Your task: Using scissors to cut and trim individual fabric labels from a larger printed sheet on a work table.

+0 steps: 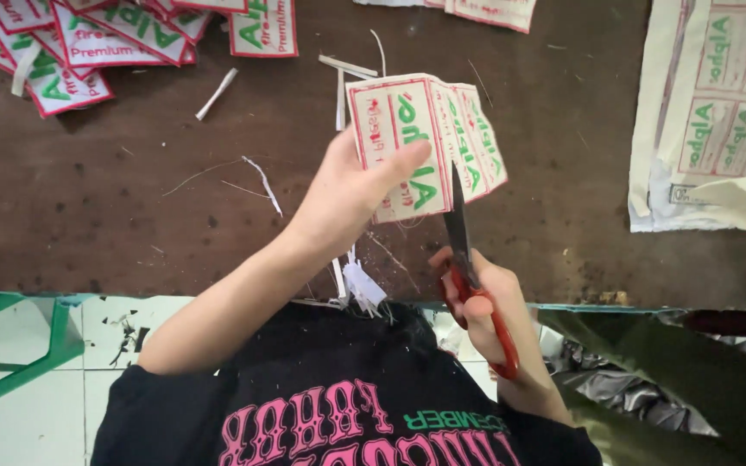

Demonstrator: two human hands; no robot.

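Hands on label strip (pixel 429 142), scissors (pixel 468 267)

Cut labels (pixel 88 39) far left on the table (pixel 131 216) — uncut sheet (pixel 718 112) right, scraps (pixel 360 289) at near edge.

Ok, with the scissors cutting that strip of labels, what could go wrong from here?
The scissors blade runs close beside the left hand thumb pinching the label strip, so a nick seems possible. The strip hangs unsupported above the table and could flex, sending the cut into the printed area.
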